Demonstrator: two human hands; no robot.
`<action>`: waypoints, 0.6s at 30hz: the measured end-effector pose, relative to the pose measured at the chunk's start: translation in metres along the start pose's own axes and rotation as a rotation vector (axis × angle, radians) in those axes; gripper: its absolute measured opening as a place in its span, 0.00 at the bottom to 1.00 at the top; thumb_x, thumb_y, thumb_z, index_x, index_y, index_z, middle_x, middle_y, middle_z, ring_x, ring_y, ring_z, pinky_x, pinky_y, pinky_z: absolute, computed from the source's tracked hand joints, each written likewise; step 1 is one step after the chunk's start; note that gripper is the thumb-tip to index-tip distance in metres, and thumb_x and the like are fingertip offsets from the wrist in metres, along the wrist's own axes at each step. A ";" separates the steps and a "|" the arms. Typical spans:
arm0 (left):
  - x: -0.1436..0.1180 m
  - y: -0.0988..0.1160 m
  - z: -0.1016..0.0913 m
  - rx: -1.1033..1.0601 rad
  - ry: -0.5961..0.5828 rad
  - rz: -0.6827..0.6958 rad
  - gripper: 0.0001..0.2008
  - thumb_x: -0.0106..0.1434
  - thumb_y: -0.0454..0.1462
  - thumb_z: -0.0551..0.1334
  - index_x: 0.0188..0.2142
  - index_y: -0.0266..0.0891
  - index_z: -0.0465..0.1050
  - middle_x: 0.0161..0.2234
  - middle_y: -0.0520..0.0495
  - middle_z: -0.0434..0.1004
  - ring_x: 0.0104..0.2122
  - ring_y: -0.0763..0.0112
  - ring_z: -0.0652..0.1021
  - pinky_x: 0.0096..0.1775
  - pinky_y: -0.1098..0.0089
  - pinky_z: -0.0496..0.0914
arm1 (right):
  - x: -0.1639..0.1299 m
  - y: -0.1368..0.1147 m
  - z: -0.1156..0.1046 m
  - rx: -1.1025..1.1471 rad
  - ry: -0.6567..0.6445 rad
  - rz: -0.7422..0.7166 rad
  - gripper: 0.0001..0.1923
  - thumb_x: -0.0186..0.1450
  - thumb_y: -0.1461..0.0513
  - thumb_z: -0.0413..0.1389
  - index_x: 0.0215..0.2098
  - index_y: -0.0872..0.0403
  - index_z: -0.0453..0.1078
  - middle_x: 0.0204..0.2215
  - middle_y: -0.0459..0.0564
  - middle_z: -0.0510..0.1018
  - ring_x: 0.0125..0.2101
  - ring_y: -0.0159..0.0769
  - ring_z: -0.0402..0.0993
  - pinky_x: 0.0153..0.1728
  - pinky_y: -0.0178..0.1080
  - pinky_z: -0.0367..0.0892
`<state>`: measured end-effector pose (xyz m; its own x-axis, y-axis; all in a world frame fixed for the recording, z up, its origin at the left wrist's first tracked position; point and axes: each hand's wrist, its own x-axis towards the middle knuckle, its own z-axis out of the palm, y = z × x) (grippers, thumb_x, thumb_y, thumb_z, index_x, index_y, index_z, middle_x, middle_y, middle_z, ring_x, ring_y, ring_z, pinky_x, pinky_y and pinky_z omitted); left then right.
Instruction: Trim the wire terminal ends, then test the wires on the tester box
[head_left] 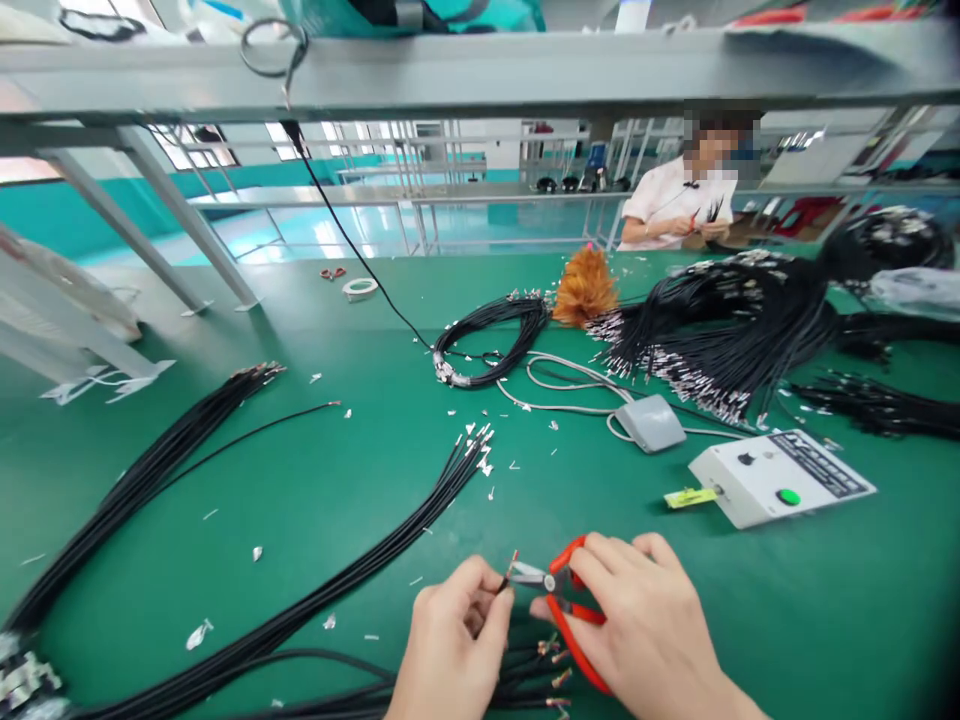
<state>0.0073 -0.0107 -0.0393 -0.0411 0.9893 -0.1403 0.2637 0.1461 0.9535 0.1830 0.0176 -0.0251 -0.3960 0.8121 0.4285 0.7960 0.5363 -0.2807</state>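
Note:
Between thumb and fingertips, my left hand [459, 632] pinches the end of a black cable [504, 582], whose thin inner wires stick up past the fingers. My right hand [637, 615] is wrapped round the red handles of a pair of cutting pliers [551, 582]. The pliers' jaws are parted and point left, right at the wire end. Below the hands, more black cables with stripped, coloured wire ends [555, 678] lie on the green table, partly hidden by my left hand. A bundle of black cables [405, 535] with white ends stretches away to the left.
Another cable bundle [150, 465] lies at the left. A white box with a green button [787, 497], a grey pedal-like block [651, 424] and a coiled cable [491, 340] sit beyond. Large cable heaps [720, 320] fill the right. Foil scraps are scattered about. A person [679, 205] sits opposite.

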 end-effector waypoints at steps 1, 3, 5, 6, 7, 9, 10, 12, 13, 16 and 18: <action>0.000 -0.003 0.001 0.052 0.029 0.072 0.11 0.62 0.39 0.56 0.23 0.41 0.61 0.14 0.58 0.60 0.13 0.78 0.64 0.16 0.77 0.58 | 0.000 0.000 0.002 -0.026 0.020 -0.014 0.20 0.66 0.49 0.48 0.24 0.52 0.66 0.23 0.46 0.73 0.24 0.35 0.64 0.32 0.40 0.48; 0.001 -0.009 0.001 0.176 0.083 0.219 0.12 0.63 0.37 0.54 0.23 0.41 0.60 0.15 0.58 0.58 0.14 0.78 0.63 0.18 0.77 0.57 | 0.001 -0.001 0.004 -0.078 0.045 -0.039 0.22 0.68 0.49 0.45 0.23 0.52 0.66 0.22 0.46 0.72 0.23 0.35 0.64 0.32 0.40 0.48; 0.000 -0.013 0.001 0.310 0.130 0.353 0.11 0.64 0.36 0.54 0.23 0.42 0.61 0.16 0.58 0.60 0.15 0.77 0.64 0.20 0.76 0.58 | 0.002 -0.002 0.003 -0.123 0.051 -0.056 0.25 0.69 0.48 0.41 0.23 0.52 0.66 0.21 0.46 0.72 0.23 0.36 0.64 0.32 0.40 0.47; 0.000 -0.014 0.000 0.369 0.151 0.410 0.11 0.64 0.35 0.53 0.24 0.42 0.61 0.17 0.57 0.62 0.16 0.76 0.66 0.20 0.76 0.59 | 0.003 -0.003 0.002 -0.140 0.048 -0.059 0.26 0.69 0.48 0.40 0.22 0.52 0.66 0.20 0.46 0.71 0.22 0.36 0.64 0.32 0.40 0.47; 0.000 -0.014 -0.001 0.418 0.167 0.458 0.10 0.65 0.34 0.53 0.25 0.42 0.62 0.18 0.56 0.64 0.17 0.76 0.68 0.21 0.76 0.60 | 0.004 -0.004 0.001 -0.151 0.043 -0.062 0.27 0.69 0.48 0.39 0.22 0.52 0.66 0.20 0.46 0.71 0.21 0.36 0.63 0.31 0.41 0.47; -0.001 -0.015 -0.003 0.493 0.189 0.530 0.09 0.65 0.33 0.53 0.28 0.42 0.64 0.21 0.54 0.69 0.20 0.74 0.72 0.22 0.76 0.61 | 0.005 -0.006 -0.002 -0.153 0.035 -0.063 0.28 0.69 0.47 0.39 0.21 0.52 0.66 0.18 0.46 0.71 0.20 0.35 0.63 0.31 0.40 0.46; -0.002 -0.015 -0.003 0.521 0.190 0.560 0.08 0.65 0.32 0.53 0.29 0.42 0.64 0.22 0.53 0.71 0.21 0.74 0.74 0.22 0.76 0.62 | 0.006 -0.006 -0.003 -0.146 0.028 -0.060 0.27 0.68 0.48 0.41 0.20 0.52 0.66 0.18 0.45 0.71 0.19 0.35 0.62 0.30 0.40 0.45; -0.002 -0.015 -0.004 0.558 0.187 0.607 0.07 0.65 0.32 0.53 0.31 0.41 0.65 0.24 0.52 0.74 0.23 0.73 0.76 0.24 0.77 0.65 | 0.006 -0.006 -0.003 -0.132 0.012 -0.052 0.25 0.67 0.48 0.45 0.19 0.52 0.66 0.17 0.45 0.71 0.18 0.34 0.62 0.30 0.40 0.45; -0.002 -0.016 -0.004 0.567 0.188 0.625 0.06 0.65 0.31 0.54 0.32 0.41 0.66 0.24 0.51 0.75 0.23 0.73 0.77 0.25 0.77 0.66 | 0.006 -0.006 -0.003 -0.130 0.004 -0.046 0.24 0.66 0.49 0.48 0.19 0.52 0.66 0.16 0.45 0.71 0.18 0.33 0.62 0.30 0.40 0.45; -0.002 -0.018 -0.004 0.575 0.194 0.655 0.06 0.65 0.30 0.54 0.34 0.41 0.66 0.26 0.51 0.77 0.24 0.72 0.78 0.27 0.76 0.68 | 0.004 -0.005 0.000 -0.125 -0.023 -0.021 0.19 0.61 0.51 0.56 0.18 0.53 0.66 0.16 0.44 0.72 0.17 0.32 0.62 0.30 0.40 0.45; -0.001 -0.018 -0.005 0.567 0.207 0.679 0.06 0.65 0.30 0.54 0.35 0.41 0.66 0.26 0.51 0.77 0.24 0.72 0.78 0.27 0.76 0.68 | 0.002 -0.005 0.001 -0.115 -0.048 -0.005 0.16 0.58 0.53 0.60 0.18 0.53 0.67 0.16 0.43 0.72 0.17 0.31 0.62 0.30 0.40 0.45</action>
<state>-0.0022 -0.0143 -0.0553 0.1381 0.8510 0.5066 0.7273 -0.4344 0.5313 0.1780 0.0174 -0.0236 -0.4196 0.8210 0.3871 0.8399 0.5129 -0.1773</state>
